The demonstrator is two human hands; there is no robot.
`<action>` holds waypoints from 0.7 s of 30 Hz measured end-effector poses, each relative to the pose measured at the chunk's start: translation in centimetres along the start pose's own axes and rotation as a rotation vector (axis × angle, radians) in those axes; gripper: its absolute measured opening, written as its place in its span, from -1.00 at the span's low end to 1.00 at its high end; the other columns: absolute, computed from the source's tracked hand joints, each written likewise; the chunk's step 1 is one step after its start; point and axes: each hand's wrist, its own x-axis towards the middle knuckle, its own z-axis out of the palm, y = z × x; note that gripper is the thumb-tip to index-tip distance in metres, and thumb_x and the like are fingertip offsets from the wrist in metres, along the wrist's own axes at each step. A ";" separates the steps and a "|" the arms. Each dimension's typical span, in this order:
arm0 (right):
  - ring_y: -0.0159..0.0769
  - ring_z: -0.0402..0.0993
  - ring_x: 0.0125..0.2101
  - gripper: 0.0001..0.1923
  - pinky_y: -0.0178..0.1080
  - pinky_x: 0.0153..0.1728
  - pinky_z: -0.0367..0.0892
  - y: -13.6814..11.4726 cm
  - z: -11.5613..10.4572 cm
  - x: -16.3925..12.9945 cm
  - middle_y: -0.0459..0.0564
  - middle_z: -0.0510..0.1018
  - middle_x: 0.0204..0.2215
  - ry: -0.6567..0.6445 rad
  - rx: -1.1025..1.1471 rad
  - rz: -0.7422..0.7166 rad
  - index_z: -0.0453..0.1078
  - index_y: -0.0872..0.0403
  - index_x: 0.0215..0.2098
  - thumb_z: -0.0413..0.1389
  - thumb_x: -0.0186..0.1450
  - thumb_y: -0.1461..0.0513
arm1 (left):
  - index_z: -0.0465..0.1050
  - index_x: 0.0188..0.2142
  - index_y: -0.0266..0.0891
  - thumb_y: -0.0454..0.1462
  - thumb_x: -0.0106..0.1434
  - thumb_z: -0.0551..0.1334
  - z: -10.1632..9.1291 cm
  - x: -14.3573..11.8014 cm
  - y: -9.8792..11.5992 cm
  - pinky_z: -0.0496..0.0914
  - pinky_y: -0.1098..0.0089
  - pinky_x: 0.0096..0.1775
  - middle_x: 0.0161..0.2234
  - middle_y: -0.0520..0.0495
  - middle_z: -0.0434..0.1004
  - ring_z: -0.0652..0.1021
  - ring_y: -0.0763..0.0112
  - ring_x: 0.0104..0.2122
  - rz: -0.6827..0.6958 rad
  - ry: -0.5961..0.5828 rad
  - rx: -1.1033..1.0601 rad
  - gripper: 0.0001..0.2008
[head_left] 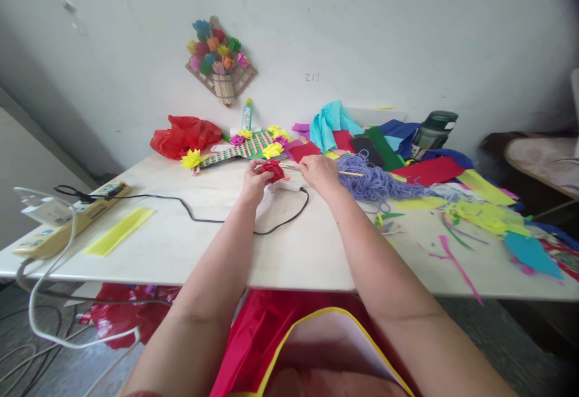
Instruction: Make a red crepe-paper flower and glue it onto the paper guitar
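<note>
Delicately Pinched: Crinkled Red Petals Beside a Slim Stick

Just above the smooth, pale tabletop [298,258], the left hand [256,180] grips a red paper flower [273,171] between thumb and fingers, its petals gathered in tight, crumpled folds. Close by, the right hand [319,174] is curled, fingers closed on a slim, straight stick [351,174] that looks wooden; one end pokes out past the hand, over a heap of bluish-purple yarn [377,178], all soft loops and tangles. Below the flower lies a smooth white object [292,185], partly hidden by the left hand and arm, and a thin black cord [208,221] curves across the table.

Behind the flower sits a long panel [256,145] of woven green and pink strips, narrow at one end and broader at the other, trimmed with ruffled yellow and purple blooms. A thin red bag [185,137] bulges in loose creases to its left. On the right, a rumpled turquoise sheet [335,125] rises among flat coloured pieces, and a dark cylindrical bottle [435,131] leans near the wall. Nearer the front edge, a ragged pink strip [459,267] lies among the scraps; at far left, a flat yellow strip [120,231] rests beside a boxy, cream-coloured power strip [45,243].
</note>
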 end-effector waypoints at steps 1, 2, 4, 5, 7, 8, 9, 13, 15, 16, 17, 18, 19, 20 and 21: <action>-0.14 0.55 -0.14 -0.64 -0.21 -0.22 0.29 0.0 0.1 0.0 0.14 0.66 -0.18 -0.001 0.004 0.002 0.58 0.06 -0.14 -0.05 0.41 0.14 | 0.28 -0.33 -0.18 -0.37 -0.25 0.33 0.0 0.0 0.0 0.44 0.33 -0.37 -0.45 0.07 0.55 0.55 0.36 -0.44 -0.004 0.002 -0.008 -0.57; -0.14 0.55 -0.14 -0.64 -0.21 -0.22 0.29 0.0 0.1 0.0 0.14 0.66 -0.18 -0.001 0.007 0.004 0.58 0.06 -0.14 -0.05 0.41 0.14 | 0.28 -0.32 -0.17 -0.37 -0.26 0.33 0.0 0.0 0.1 0.45 0.33 -0.36 -0.45 0.07 0.56 0.55 0.36 -0.44 -0.009 0.001 -0.014 -0.56; -0.14 0.55 -0.14 -0.64 -0.21 -0.22 0.29 0.0 0.1 0.0 0.14 0.66 -0.17 0.003 0.010 0.005 0.58 0.06 -0.13 -0.04 0.41 0.14 | 0.29 -0.29 -0.17 -0.38 -0.25 0.33 0.0 0.0 0.1 0.45 0.32 -0.35 -0.44 0.06 0.57 0.55 0.36 -0.44 -0.015 -0.003 -0.016 -0.54; -0.14 0.55 -0.14 -0.64 -0.21 -0.22 0.29 -0.1 0.1 0.0 0.14 0.66 -0.17 0.006 0.011 0.005 0.58 0.06 -0.14 -0.04 0.40 0.14 | 0.30 -0.27 -0.17 -0.38 -0.25 0.33 0.0 0.0 0.1 0.45 0.32 -0.35 -0.43 0.06 0.57 0.56 0.36 -0.43 -0.017 -0.008 -0.014 -0.53; -0.13 0.55 -0.15 -0.65 -0.21 -0.23 0.29 -0.1 0.1 -0.1 0.14 0.66 -0.17 0.007 0.014 0.002 0.58 0.06 -0.14 -0.04 0.40 0.14 | 0.30 -0.24 -0.17 -0.38 -0.24 0.34 -0.1 0.1 0.1 0.46 0.30 -0.33 -0.42 0.05 0.57 0.56 0.36 -0.43 -0.014 -0.018 -0.006 -0.51; -0.13 0.55 -0.15 -0.65 -0.21 -0.23 0.29 -0.1 0.1 -0.1 0.13 0.66 -0.18 0.008 0.016 0.002 0.58 0.06 -0.14 -0.04 0.40 0.14 | 0.30 -0.23 -0.17 -0.38 -0.24 0.34 -0.1 0.1 0.0 0.46 0.29 -0.32 -0.42 0.05 0.57 0.56 0.36 -0.42 -0.009 -0.024 -0.001 -0.51; -0.13 0.55 -0.15 -0.65 -0.21 -0.23 0.29 -0.1 0.1 -0.1 0.13 0.66 -0.18 0.008 0.017 0.004 0.58 0.06 -0.15 -0.04 0.40 0.14 | 0.31 -0.23 -0.17 -0.37 -0.23 0.34 -0.2 0.1 0.0 0.46 0.29 -0.31 -0.41 0.04 0.57 0.56 0.36 -0.42 -0.005 -0.033 0.004 -0.51; -0.14 0.55 -0.15 -0.66 -0.22 -0.24 0.29 0.0 0.3 -0.1 0.13 0.66 -0.19 0.011 0.016 0.013 0.58 0.06 -0.16 -0.03 0.39 0.14 | 0.35 -0.21 -0.17 -0.36 -0.21 0.34 -0.3 0.1 -0.1 0.46 0.28 -0.30 -0.39 0.03 0.58 0.56 0.35 -0.40 0.007 -0.060 0.017 -0.52; -0.14 0.55 -0.16 -0.65 -0.22 -0.24 0.29 0.0 0.4 0.0 0.12 0.66 -0.19 0.002 0.016 0.015 0.58 0.06 -0.15 -0.02 0.39 0.12 | 0.37 -0.21 -0.19 -0.36 -0.22 0.34 -0.2 0.1 -0.1 0.46 0.29 -0.31 -0.38 0.01 0.59 0.57 0.35 -0.41 0.004 -0.060 0.014 -0.51; -0.15 0.55 -0.15 -0.65 -0.23 -0.23 0.29 0.0 0.4 0.0 0.12 0.66 -0.19 -0.004 0.017 0.015 0.58 0.06 -0.15 -0.02 0.39 0.12 | 0.39 -0.21 -0.20 -0.36 -0.23 0.34 -0.2 0.1 -0.1 0.46 0.29 -0.32 -0.38 0.00 0.59 0.57 0.35 -0.41 0.002 -0.055 0.009 -0.51; -0.15 0.55 -0.15 -0.65 -0.23 -0.23 0.28 0.0 0.4 0.0 0.12 0.66 -0.18 -0.011 0.017 0.017 0.58 0.06 -0.14 -0.02 0.39 0.11 | 0.40 -0.22 -0.21 -0.36 -0.24 0.34 -0.1 0.1 -0.1 0.46 0.29 -0.32 -0.37 -0.01 0.60 0.57 0.35 -0.41 -0.001 -0.050 0.003 -0.51; -0.16 0.55 -0.15 -0.65 -0.24 -0.22 0.28 0.0 0.4 0.0 0.12 0.66 -0.18 -0.020 0.017 0.018 0.58 0.06 -0.14 -0.01 0.39 0.10 | 0.41 -0.23 -0.22 -0.36 -0.25 0.35 -0.1 0.1 -0.1 0.46 0.29 -0.33 -0.37 -0.02 0.61 0.57 0.34 -0.41 -0.003 -0.046 -0.004 -0.52; -0.16 0.54 -0.14 -0.65 -0.24 -0.22 0.28 0.0 0.3 0.0 0.12 0.65 -0.17 -0.027 0.016 0.017 0.58 0.06 -0.14 -0.01 0.39 0.10 | 0.42 -0.24 -0.23 -0.37 -0.25 0.35 -0.1 0.0 0.0 0.47 0.29 -0.33 -0.36 -0.03 0.61 0.57 0.34 -0.40 -0.004 -0.045 -0.009 -0.53; -0.17 0.54 -0.14 -0.65 -0.24 -0.21 0.28 0.0 0.3 -0.1 0.12 0.65 -0.16 -0.033 0.016 0.014 0.57 0.06 -0.14 -0.02 0.40 0.10 | 0.43 -0.25 -0.23 -0.37 -0.25 0.35 -0.1 0.0 0.0 0.47 0.29 -0.33 -0.36 -0.03 0.62 0.57 0.34 -0.40 -0.006 -0.045 -0.013 -0.54; -0.17 0.54 -0.14 -0.64 -0.24 -0.21 0.28 0.0 0.3 -0.1 0.12 0.65 -0.16 -0.037 0.014 0.010 0.57 0.06 -0.14 -0.02 0.40 0.09 | 0.44 -0.26 -0.23 -0.37 -0.25 0.35 -0.1 0.0 -0.1 0.47 0.29 -0.33 -0.36 -0.03 0.62 0.57 0.34 -0.40 -0.007 -0.046 -0.014 -0.55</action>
